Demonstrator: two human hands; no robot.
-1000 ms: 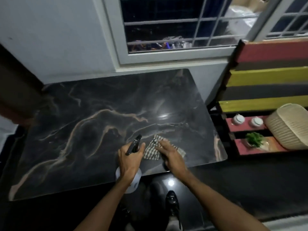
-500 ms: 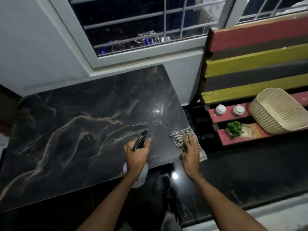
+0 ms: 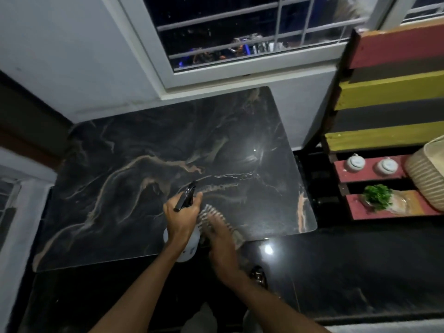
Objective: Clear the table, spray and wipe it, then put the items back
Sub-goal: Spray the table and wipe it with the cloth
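while the left hand (image 3: 180,218) grips the spray bottle (image 3: 186,239), the right hand (image 3: 219,233) presses flat on the cloth (image 3: 207,213) beside it.

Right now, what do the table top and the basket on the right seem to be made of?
Table top: likely polished marble or a marble-look slab; dark, tan veins, glossy light reflection. Basket: looks like pale woven wicker or moulded plastic; ribbed rows show, but the material stays uncertain.

The right hand (image 3: 219,233) and checked cloth (image 3: 211,213) smear with blur; the woven basket (image 3: 426,174) is cut off by the right edge; the spray bottle (image 3: 186,241) sits half hidden behind the left hand (image 3: 181,218).
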